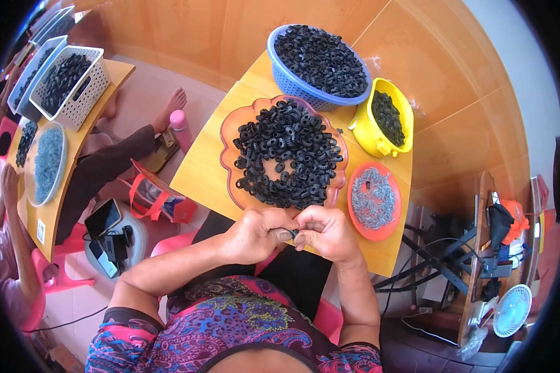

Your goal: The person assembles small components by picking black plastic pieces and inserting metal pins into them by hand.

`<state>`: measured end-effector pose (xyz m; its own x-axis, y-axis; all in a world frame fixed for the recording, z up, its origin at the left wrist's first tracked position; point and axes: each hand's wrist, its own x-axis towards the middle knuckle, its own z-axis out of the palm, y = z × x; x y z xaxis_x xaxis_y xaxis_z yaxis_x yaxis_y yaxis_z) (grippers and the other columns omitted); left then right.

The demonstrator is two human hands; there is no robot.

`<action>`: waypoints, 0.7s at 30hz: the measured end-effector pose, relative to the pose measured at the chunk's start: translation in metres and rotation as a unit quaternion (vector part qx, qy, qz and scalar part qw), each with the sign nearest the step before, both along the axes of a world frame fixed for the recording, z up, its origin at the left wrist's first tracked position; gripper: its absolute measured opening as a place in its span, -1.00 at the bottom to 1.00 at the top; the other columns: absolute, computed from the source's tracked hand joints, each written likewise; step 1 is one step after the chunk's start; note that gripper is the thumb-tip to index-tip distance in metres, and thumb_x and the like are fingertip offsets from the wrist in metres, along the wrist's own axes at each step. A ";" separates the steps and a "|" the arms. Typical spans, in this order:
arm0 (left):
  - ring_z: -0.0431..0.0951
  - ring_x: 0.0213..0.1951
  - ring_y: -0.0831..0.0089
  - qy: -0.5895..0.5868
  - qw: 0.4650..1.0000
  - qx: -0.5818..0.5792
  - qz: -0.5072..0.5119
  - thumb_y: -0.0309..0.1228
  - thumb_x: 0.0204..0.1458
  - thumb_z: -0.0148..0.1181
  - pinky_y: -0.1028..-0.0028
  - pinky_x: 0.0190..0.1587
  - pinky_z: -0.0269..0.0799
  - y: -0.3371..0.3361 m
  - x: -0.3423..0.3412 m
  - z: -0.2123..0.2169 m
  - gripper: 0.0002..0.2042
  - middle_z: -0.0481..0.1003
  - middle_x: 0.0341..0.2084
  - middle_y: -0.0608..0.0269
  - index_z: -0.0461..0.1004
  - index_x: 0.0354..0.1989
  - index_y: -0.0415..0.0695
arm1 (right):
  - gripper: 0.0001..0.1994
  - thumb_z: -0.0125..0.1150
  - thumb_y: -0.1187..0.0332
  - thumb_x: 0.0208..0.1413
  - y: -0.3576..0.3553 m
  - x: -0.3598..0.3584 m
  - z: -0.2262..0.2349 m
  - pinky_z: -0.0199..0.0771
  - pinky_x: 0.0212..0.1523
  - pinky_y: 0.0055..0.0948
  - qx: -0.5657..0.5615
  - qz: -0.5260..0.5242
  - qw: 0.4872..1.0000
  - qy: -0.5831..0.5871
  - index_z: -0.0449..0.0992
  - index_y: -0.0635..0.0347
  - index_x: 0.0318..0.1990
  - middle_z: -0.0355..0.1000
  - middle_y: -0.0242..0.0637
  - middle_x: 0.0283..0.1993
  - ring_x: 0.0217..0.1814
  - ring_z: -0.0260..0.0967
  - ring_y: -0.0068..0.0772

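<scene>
Both hands — left hand point(255, 235), right hand point(327, 233) — pinched shut on one small black part point(294, 233); scalloped tray point(230, 133) heaped with black rings, seemingly plenty left

matt black plastic rings point(287, 154), glossy plastic tray point(228, 133), smooth wooden table point(202, 168)

I see a yellow wooden bench point(205, 168) standing on a pale tiled floor point(149, 99). Beyond it rises an orange-brown panelled wall point(242, 31). Left of it stands a second bench point(74, 168); to its right, a small white fan point(511, 309). Bright, even light.
</scene>
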<state>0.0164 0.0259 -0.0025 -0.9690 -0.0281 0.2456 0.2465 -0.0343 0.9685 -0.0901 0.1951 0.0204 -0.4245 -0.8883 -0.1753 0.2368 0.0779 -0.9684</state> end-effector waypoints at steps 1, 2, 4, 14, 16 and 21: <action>0.48 -0.40 0.54 0.021 0.999 -0.037 0.004 -0.66 0.06 0.10 0.50 -0.39 0.44 -0.002 -0.003 -0.005 -0.82 0.47 -0.46 0.26 0.46 -0.16 -0.28 | -0.85 0.24 0.52 0.05 0.000 0.000 0.001 0.50 -0.38 -0.57 0.016 -0.011 1.000 0.019 0.42 0.38 -0.25 0.46 -0.25 -0.37 -0.43 0.46 -0.51; 0.49 -0.37 0.53 0.042 0.996 -0.075 0.008 -0.67 0.06 0.09 0.49 -0.37 0.46 -0.002 -0.005 -0.007 -0.78 0.47 -0.42 0.25 0.45 -0.11 -0.28 | -0.86 0.22 0.54 0.06 0.000 0.001 0.002 0.50 -0.39 -0.57 0.031 -0.023 0.999 0.037 0.42 0.38 -0.25 0.46 -0.24 -0.38 -0.44 0.45 -0.51; 0.50 -0.34 0.54 -0.036 0.999 -0.025 0.000 -0.65 0.07 0.09 0.50 -0.34 0.47 -0.002 -0.004 0.011 -0.73 0.48 -0.38 0.24 0.41 -0.03 -0.28 | -0.88 0.20 0.56 0.06 0.002 -0.007 0.008 0.49 -0.40 -0.56 0.047 -0.034 0.997 0.055 0.43 0.39 -0.25 0.47 -0.23 -0.39 -0.46 0.45 -0.51; 0.53 -0.19 0.44 -0.073 0.995 -0.038 0.053 -0.61 0.02 0.16 0.51 -0.14 0.47 0.004 -0.006 0.000 -0.73 0.49 -0.24 0.11 0.42 -0.06 -0.35 | -0.78 0.16 0.29 0.16 0.047 -0.169 0.057 0.52 -0.37 -0.52 -0.012 -0.395 0.917 0.048 0.47 0.30 -0.24 0.49 -0.27 -0.35 -0.38 0.48 -0.45; 0.54 -0.21 0.44 -0.086 0.994 -0.017 0.062 -0.63 0.03 0.15 0.51 -0.16 0.47 -0.001 -0.004 0.002 -0.73 0.49 -0.25 0.11 0.42 -0.07 -0.37 | -0.82 0.16 0.36 0.14 0.052 -0.158 0.050 0.46 -0.40 -0.59 0.086 -0.385 0.898 0.194 0.49 0.34 -0.25 0.48 -0.28 -0.42 -0.41 0.45 -0.52; 0.48 -0.32 0.55 -0.080 0.992 -0.047 0.086 -0.60 0.04 0.16 0.56 -0.28 0.43 -0.015 -0.007 0.007 -0.81 0.47 -0.38 0.20 0.45 -0.16 -0.37 | -0.88 0.20 0.52 0.02 0.108 -0.106 -0.005 0.43 -0.42 -0.48 0.299 -0.263 0.808 0.435 0.54 0.31 -0.26 0.47 -0.24 -0.47 -0.47 0.41 -0.51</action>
